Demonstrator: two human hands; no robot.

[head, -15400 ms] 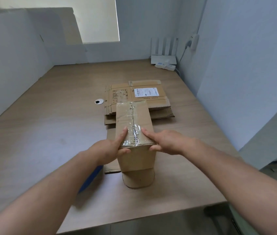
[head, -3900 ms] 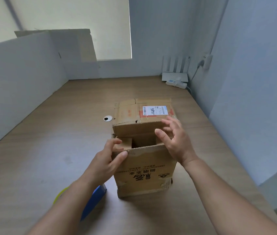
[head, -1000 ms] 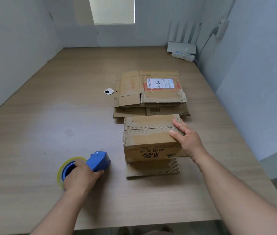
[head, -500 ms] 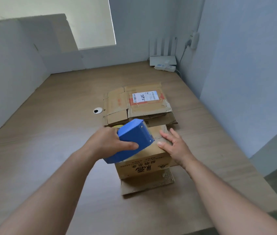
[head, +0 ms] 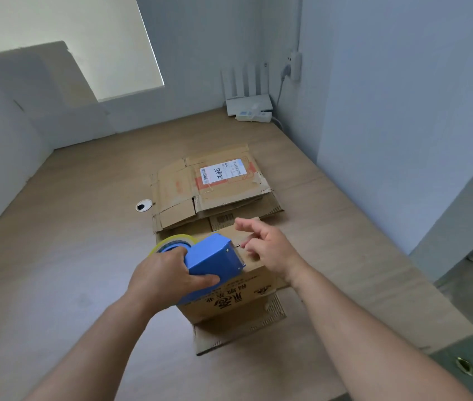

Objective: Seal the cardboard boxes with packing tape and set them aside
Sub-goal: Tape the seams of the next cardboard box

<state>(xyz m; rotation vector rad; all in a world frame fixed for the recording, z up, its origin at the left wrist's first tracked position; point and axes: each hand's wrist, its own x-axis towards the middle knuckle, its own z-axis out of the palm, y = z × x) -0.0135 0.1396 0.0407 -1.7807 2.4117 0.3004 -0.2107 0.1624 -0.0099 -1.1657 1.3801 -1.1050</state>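
Head: dispenser [head: 215,259], box [head: 231,304] with red Chinese lettering

most of the top of the box [head: 229,302] behind the tape dispenser [head: 215,260] and left hand [head: 165,277]; label [head: 222,172] print illegibly small

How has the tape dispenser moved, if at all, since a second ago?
Yes: the dispenser rose from the table, left of the box, to the box's top.

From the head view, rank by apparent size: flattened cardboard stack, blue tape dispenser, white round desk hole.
1. Flat brown cardboard stack with white label
2. Blue plastic tape dispenser, enlarged by nearness
3. Small white round desk hole
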